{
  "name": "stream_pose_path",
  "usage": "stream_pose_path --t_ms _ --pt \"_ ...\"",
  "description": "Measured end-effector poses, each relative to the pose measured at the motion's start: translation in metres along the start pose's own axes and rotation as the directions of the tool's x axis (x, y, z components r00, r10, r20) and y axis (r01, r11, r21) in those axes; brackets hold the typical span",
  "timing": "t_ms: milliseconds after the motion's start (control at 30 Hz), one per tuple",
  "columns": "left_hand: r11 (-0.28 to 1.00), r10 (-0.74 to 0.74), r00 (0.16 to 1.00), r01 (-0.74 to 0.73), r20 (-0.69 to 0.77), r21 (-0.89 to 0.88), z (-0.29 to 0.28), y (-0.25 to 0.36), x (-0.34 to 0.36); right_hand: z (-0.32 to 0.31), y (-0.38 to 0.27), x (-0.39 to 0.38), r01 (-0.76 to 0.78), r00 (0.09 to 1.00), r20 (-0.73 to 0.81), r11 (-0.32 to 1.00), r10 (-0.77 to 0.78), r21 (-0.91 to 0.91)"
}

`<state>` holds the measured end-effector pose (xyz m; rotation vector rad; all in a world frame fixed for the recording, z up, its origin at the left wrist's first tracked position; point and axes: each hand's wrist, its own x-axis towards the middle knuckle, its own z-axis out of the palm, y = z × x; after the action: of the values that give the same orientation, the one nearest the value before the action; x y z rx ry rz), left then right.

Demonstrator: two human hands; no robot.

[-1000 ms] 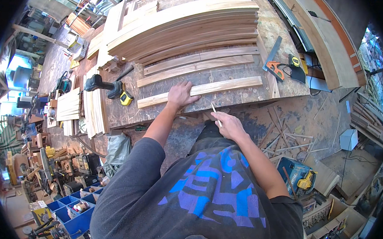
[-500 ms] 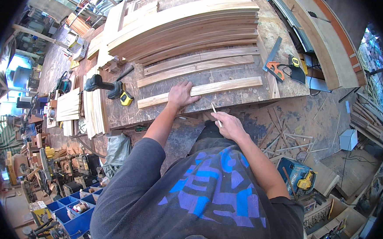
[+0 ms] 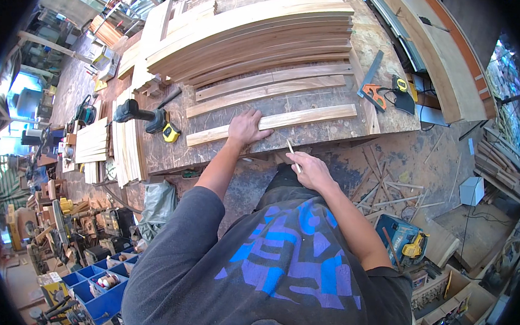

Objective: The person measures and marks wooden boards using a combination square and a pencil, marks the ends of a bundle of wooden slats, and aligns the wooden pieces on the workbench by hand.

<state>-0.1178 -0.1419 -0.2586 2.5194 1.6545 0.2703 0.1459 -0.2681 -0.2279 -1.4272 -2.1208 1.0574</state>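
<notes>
A pale wooden strip (image 3: 310, 118) lies along the near part of the workbench. My left hand (image 3: 249, 128) grips it left of its middle, fingers over the far edge and thumb on the near side. My right hand (image 3: 313, 173), in front of the bench edge, is closed round a thin, light-coloured pencil (image 3: 291, 148) whose end points up toward the bench. The pencil is apart from the strip. Two more narrow strips (image 3: 264, 91) lie just beyond, before a tall stack of boards (image 3: 256, 37).
A cordless drill (image 3: 149, 119) and a yellow tape measure (image 3: 170, 133) sit at the bench's left. An orange-handled square (image 3: 371, 89) and another tape measure (image 3: 400, 84) lie at its right. Offcuts (image 3: 389, 191) litter the floor. A blue organiser (image 3: 105, 305) stands at lower left.
</notes>
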Motion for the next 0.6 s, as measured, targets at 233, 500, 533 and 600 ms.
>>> stream_pose_path --t_ms 233,500,533,600 --pt "1.0 -0.003 1.0 0.003 -0.008 0.009 -0.0017 0.0011 0.0003 0.0005 0.0016 0.0014 -0.012 1.0 0.011 1.0 0.012 -0.005" --pt "1.0 -0.005 1.0 0.005 -0.003 0.005 -0.0014 0.0008 0.0007 0.0023 0.0064 0.0014 0.01 0.999 -0.043 1.0 -0.009 0.029" --pt "1.0 -0.005 1.0 0.005 0.003 0.014 -0.0012 0.0004 0.0003 0.0021 0.0064 0.0022 0.017 0.998 -0.061 0.999 -0.014 0.05" --pt "1.0 -0.008 1.0 0.008 0.009 0.021 -0.0021 0.0007 -0.0007 0.0012 0.0065 0.0058 0.006 0.995 -0.102 0.996 0.003 0.088"
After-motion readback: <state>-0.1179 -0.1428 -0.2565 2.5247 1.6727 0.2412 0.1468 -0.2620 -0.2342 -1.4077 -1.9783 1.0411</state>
